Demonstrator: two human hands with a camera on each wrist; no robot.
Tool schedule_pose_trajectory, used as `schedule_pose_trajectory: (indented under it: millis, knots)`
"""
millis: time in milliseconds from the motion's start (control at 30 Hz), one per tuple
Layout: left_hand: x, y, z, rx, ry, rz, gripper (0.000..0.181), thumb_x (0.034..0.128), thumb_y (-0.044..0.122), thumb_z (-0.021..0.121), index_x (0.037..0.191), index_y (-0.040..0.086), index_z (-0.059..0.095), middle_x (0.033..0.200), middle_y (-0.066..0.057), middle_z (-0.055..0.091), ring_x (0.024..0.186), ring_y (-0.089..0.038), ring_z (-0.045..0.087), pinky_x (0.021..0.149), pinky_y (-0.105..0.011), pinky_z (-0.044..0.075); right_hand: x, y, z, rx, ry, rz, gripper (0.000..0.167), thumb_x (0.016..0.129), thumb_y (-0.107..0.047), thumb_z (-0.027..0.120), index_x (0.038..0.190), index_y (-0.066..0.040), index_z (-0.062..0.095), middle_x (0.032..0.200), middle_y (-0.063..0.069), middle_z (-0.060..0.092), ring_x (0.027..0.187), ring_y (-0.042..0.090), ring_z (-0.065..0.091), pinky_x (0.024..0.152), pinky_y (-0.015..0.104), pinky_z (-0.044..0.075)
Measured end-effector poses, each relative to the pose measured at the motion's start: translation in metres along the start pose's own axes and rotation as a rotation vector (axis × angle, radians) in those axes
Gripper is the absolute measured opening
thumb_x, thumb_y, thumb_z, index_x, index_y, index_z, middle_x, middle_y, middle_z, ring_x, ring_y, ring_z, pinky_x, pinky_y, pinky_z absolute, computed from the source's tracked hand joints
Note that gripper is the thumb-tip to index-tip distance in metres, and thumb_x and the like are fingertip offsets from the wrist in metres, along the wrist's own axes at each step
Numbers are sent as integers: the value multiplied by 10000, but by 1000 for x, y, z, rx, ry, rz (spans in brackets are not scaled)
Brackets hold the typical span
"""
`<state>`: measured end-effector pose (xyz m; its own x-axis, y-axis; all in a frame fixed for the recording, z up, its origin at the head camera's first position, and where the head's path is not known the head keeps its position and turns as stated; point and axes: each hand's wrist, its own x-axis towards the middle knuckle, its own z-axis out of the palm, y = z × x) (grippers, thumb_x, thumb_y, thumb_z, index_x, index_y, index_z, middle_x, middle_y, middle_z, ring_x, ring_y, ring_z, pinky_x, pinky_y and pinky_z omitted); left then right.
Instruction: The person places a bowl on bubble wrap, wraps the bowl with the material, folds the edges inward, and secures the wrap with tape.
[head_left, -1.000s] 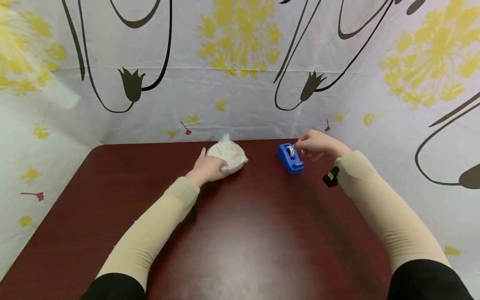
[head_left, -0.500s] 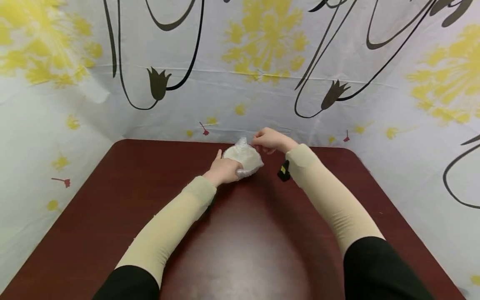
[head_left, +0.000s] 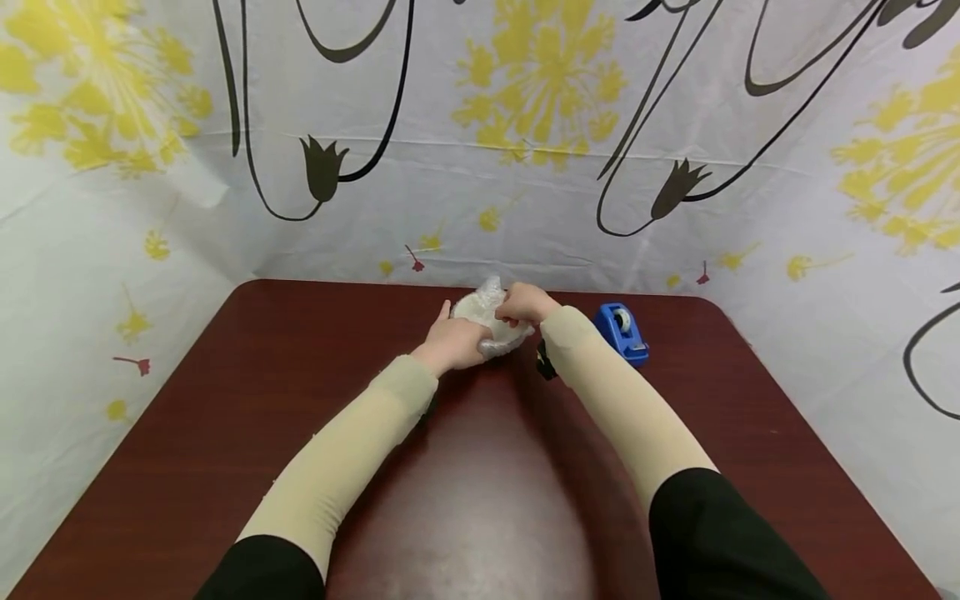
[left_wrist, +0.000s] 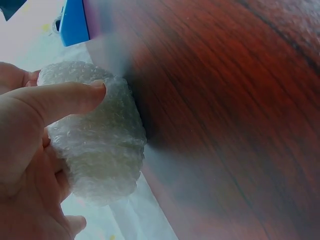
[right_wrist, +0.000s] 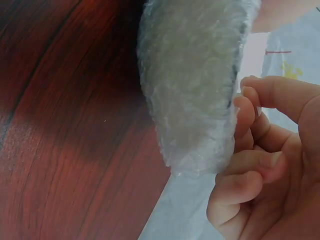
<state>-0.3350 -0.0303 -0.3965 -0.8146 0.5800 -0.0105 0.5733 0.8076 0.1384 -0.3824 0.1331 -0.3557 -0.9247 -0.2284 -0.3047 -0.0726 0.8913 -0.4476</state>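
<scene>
A round, bowl-shaped bundle in bubble wrap (head_left: pixel 475 307) is near the far edge of the table. My left hand (head_left: pixel 453 343) grips its near left side; the thumb lies along the wrap in the left wrist view. My right hand (head_left: pixel 527 303) is at the bundle's upper right side, its thumb and index finger pinched together close against the wrap. What they pinch seems to be a small piece of clear tape, barely visible in the right wrist view. The bundle's contents are hidden by the wrap. Right of that hand stands a blue tape dispenser (head_left: pixel 624 336).
A dark red-brown wooden table (head_left: pixel 300 400) lies under both arms. A flower-patterned white sheet (head_left: pixel 420 200) hangs right behind its far edge and along both sides. The right forearm passes just left of the dispenser.
My right hand has moved left from the tape dispenser to the wrapped bundle, its fingers pinched. The left hand keeps its grip on the bundle. The head view has shifted right.
</scene>
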Motion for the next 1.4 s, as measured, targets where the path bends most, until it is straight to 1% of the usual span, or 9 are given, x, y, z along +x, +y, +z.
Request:
schedule_pose_trajectory:
  millis: [100, 300, 500, 667, 767, 933, 1100, 1200, 1400]
  knots:
    - [-1, -1, 2, 37, 9, 8, 194, 901, 251, 678, 1092, 245, 706, 938, 88, 691, 1005, -169, 640, 1141, -591, 26, 1, -2, 3, -43, 7, 6, 272, 881, -150, 544, 616, -93, 567, 562, 18, 519, 460, 121, 289, 478, 273, 289]
    - [-4, 1, 5, 129, 28, 70, 270, 879, 236, 709, 1143, 181, 710, 1201, -56, 544, 1180, -204, 492, 1135, -551, 197, 3, -6, 7, -86, -17, 52, 303, 888, -163, 535, 597, -100, 591, 559, 30, 539, 467, 151, 377, 490, 288, 346]
    - [-3, 1, 2, 125, 37, 46, 205, 849, 259, 728, 1029, 164, 707, 1411, -85, 472, 1358, -217, 358, 1131, -530, 230, 3, -9, 6, -120, -8, 69, 289, 893, -198, 534, 631, -106, 613, 554, 22, 522, 468, 156, 377, 479, 299, 345]
    - [-1, -2, 2, 75, -16, -3, 178, 853, 318, 685, 951, 187, 616, 1202, -7, 604, 1241, -220, 466, 1133, -510, 195, 4, -10, 8, -119, -8, 75, 262, 925, -258, 550, 769, -94, 681, 595, 12, 543, 518, 154, 436, 513, 300, 382]
    - [0, -5, 3, 8, -59, -44, 320, 865, 342, 676, 1124, 175, 589, 1073, 32, 636, 1224, -224, 461, 1135, -490, 161, 3, -12, 9, -126, -25, 57, 250, 930, -288, 543, 856, -101, 691, 693, 20, 598, 583, 157, 495, 557, 311, 415]
    - [4, -6, 0, -68, -98, -97, 628, 865, 364, 703, 1390, 114, 466, 1228, 9, 615, 1303, -218, 408, 1152, -431, 113, -2, -16, 8, -218, -31, 43, 229, 941, -282, 529, 885, -118, 677, 861, 36, 643, 678, 175, 511, 638, 336, 423]
    - [12, 1, -6, -8, -127, -110, 447, 866, 361, 687, 1265, 174, 608, 1258, 15, 610, 1354, -224, 351, 1146, -454, 109, -5, -22, 6, -351, 1, 65, 225, 943, -285, 569, 845, -128, 697, 852, 33, 652, 723, 194, 526, 701, 370, 427]
    - [16, 7, -7, 24, -161, -119, 459, 874, 354, 672, 1301, 196, 608, 1317, 17, 590, 1419, -238, 262, 1151, -480, 90, -4, -22, 6, -423, 11, 95, 226, 933, -335, 618, 870, -135, 702, 835, 30, 646, 750, 196, 547, 731, 379, 439]
    - [19, 10, -9, 87, -185, -134, 481, 874, 363, 655, 1328, 216, 595, 1336, 26, 581, 1427, -232, 251, 1147, -499, 95, 0, -11, 2, -488, 69, 151, 404, 855, -448, 710, 1110, -137, 669, 958, 54, 638, 843, 221, 590, 778, 403, 492]
